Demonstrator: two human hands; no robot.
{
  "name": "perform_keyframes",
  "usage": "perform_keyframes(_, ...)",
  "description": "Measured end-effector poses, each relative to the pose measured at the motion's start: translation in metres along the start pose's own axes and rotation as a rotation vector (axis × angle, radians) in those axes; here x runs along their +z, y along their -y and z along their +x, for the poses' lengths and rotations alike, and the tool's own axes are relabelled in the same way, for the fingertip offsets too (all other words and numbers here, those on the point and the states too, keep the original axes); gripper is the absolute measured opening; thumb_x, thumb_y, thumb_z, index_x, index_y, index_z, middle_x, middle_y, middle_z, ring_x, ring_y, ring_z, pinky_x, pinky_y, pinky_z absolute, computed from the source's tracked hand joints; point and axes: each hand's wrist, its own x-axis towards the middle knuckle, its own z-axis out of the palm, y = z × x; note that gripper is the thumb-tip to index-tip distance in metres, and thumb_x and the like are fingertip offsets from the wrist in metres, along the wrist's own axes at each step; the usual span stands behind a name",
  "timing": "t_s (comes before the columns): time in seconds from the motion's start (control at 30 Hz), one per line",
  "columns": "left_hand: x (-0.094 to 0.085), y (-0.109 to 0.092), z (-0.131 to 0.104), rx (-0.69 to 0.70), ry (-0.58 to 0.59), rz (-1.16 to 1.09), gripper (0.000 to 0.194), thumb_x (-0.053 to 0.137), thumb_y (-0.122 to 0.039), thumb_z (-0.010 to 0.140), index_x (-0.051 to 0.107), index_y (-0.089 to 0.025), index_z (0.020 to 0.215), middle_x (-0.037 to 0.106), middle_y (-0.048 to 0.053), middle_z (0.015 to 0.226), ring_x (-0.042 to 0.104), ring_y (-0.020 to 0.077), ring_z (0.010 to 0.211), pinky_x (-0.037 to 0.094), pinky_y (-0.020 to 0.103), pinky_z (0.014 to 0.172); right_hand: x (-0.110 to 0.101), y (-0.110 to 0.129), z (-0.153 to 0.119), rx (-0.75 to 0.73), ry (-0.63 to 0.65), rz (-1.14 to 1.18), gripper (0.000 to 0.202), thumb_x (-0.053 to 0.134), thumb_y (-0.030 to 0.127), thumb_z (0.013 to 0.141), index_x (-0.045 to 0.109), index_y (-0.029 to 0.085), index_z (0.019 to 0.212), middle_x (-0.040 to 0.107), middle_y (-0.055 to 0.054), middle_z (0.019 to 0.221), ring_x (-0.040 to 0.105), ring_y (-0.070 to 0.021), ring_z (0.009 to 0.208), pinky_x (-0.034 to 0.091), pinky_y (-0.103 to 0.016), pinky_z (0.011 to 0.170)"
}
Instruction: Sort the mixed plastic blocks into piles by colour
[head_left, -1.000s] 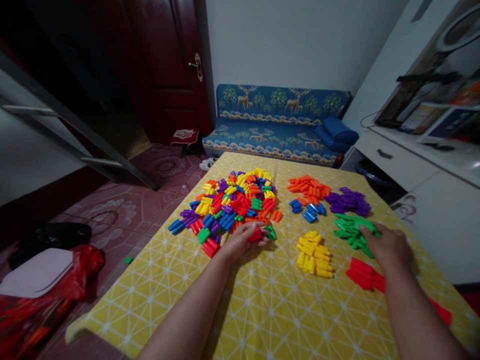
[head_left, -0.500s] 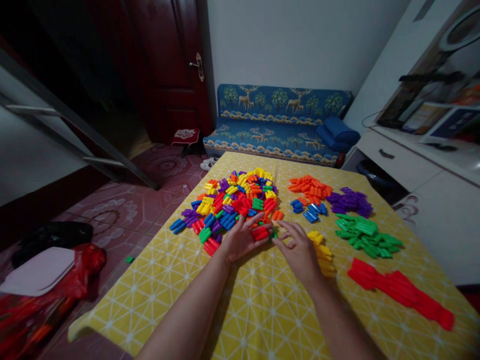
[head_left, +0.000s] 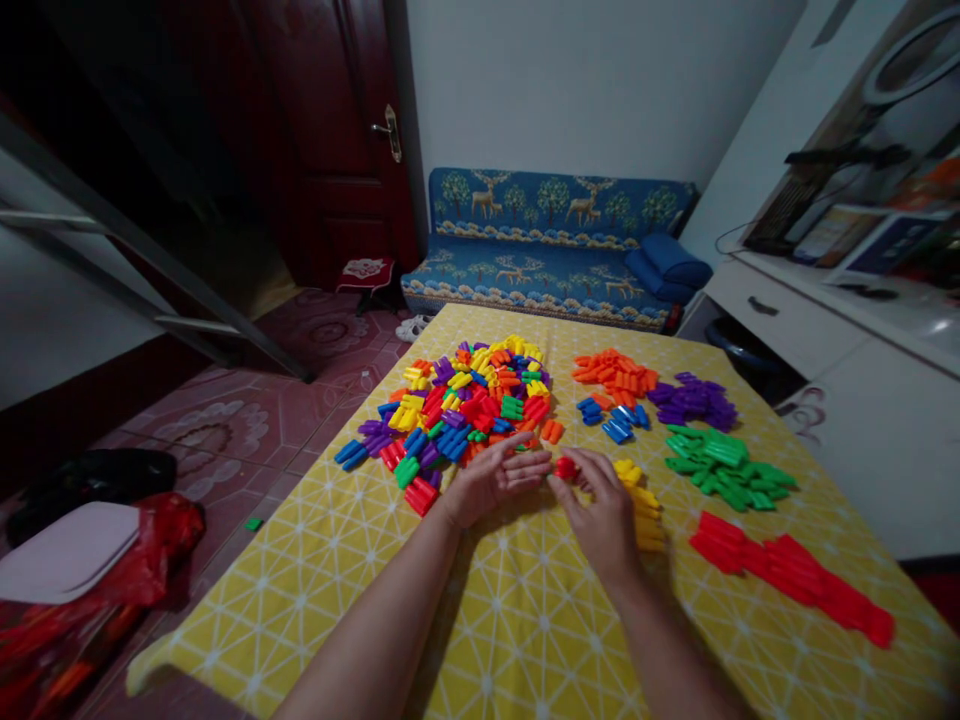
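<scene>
My left hand (head_left: 491, 482) lies palm up with its fingers stretched out, just in front of a mixed heap of plastic building blocks (head_left: 454, 428) in several colours. Pinched between the thumb and fingers of my right hand (head_left: 600, 505) is a small red building block (head_left: 565, 468), held beside my left fingertips. Yellow blocks (head_left: 641, 500) lie behind my right hand, which partly hides them. Farther right, a row of red blocks (head_left: 787, 575) stretches along the table.
Sorted piles of orange (head_left: 615, 374), blue (head_left: 617, 424), purple (head_left: 694, 402) and green blocks (head_left: 724, 465) lie on the right of the yellow-clothed table (head_left: 495, 610). One green block (head_left: 254, 524) is on the floor. A blue sofa (head_left: 540, 265) stands beyond the table.
The red block that lay in my left palm is now in the fingers of my right hand. My left hand looks empty. The view has shifted slightly.
</scene>
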Motion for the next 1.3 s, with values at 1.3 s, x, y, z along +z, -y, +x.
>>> perform_keyframes(1.3, 0.003, 0.019, 0.010, 0.474, -0.066, 1.557, 0.014, 0.061, -0.023, 0.084, 0.073, -0.020, 0.090, 0.067, 0.008, 0.099, 0.055, 0.0211, 0.098, 0.044, 0.034, 0.085, -0.010, -0.141, 0.125, 0.222, 0.356, -0.744, 0.053, 0.048, 0.020, 0.082, 0.051, 0.019, 0.135, 0.069, -0.013, 0.107, 0.061, -0.0278, 0.104, 0.043, -0.039, 0.087)
